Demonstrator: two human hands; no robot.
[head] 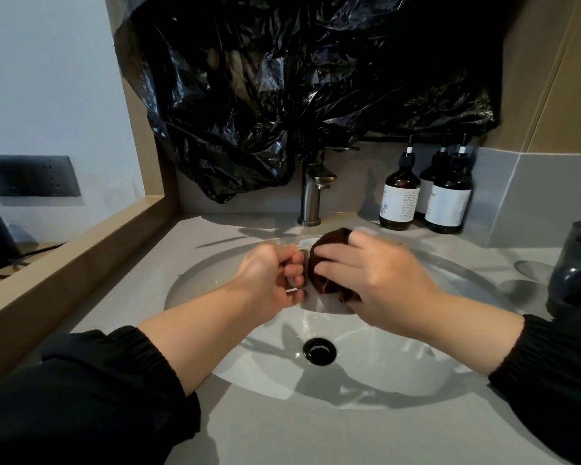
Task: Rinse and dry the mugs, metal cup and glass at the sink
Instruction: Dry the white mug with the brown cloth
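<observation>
Tabletop (282, 437) nearest, with sink (366, 374) set in, drain (319, 351) at bottom. Over basin: left hand (269, 280) curled round handle of white mug (317, 302); right hand (383, 280) clasping brown cloth (329, 260) against mug side, fingers bent over cloth. White mug held over sink, clear of basin. Right edge, on tabletop: dark mug (577, 266). Behind: faucet (310, 196), pump bottles (399, 199), black bag (299, 78) hanging above.
</observation>
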